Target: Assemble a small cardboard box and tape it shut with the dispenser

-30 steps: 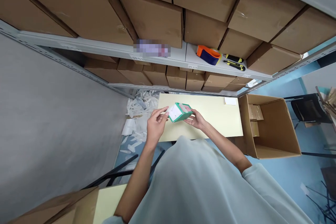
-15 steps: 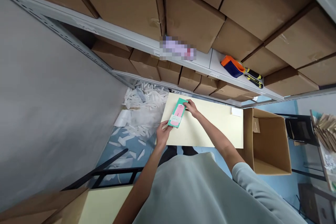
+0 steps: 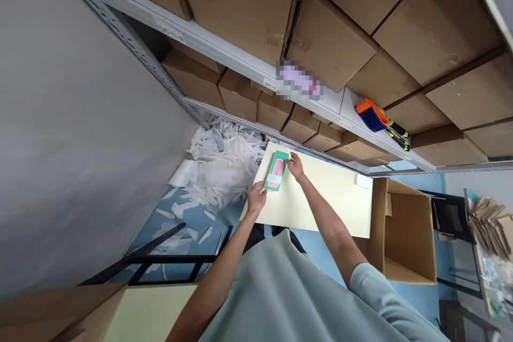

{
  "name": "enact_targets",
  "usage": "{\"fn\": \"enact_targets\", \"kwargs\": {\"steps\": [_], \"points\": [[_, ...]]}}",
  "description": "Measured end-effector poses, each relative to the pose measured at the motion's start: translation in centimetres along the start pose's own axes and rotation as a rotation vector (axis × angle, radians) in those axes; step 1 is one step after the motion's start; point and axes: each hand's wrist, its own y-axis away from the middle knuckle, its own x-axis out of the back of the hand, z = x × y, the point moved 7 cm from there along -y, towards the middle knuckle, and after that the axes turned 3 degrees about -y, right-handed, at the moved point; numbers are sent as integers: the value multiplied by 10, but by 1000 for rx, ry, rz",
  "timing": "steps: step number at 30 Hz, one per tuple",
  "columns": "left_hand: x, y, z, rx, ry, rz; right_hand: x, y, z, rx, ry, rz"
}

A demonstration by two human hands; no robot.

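A slim green box (image 3: 281,156) with a pink item pictured on its front lies near the left end of the pale tabletop (image 3: 320,197). My left hand (image 3: 257,199) is at its lower left corner, thumb and fingers apart, touching or nearly touching the edge. At the upper right side is my right hand (image 3: 295,166), its fingers spread and curved; one fingertip is close to the box's edge, and contact is hard to tell. Neither hand is wrapped round the box.
A small white box (image 3: 363,181) sits at the table's right end, beside an open carton (image 3: 409,232). Shelving with cartons (image 3: 236,93) runs along the far side, bearing an orange and blue holder (image 3: 372,115) and yellow-black cutters (image 3: 398,129). White scraps (image 3: 224,171) cover the floor at left.
The green box now appears lower, down on the tabletop. My right hand has loosened from its upper edge and spread its fingers; my left has eased its grip. The camera view has shifted.
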Motion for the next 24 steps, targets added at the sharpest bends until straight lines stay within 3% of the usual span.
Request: {"fn": "enact_targets", "kwargs": {"steps": [3,6,10,13,17,24], "points": [[12,21,19,-41,-12,-2,20,30,-16,78,7,15],[26,55,38,-111,16,21,39,62,-31,186,14,-54],[47,120,57,-260,86,103,52,103,-47,361,38,-246],[75,181,59,-392,146,204,48,137,-53,488,38,-401],[127,270,33,-503,139,437,28,193,-43,567,-16,-579],[215,422,-48,-594,125,826,-25,331,6,486,-36,-967]]}}
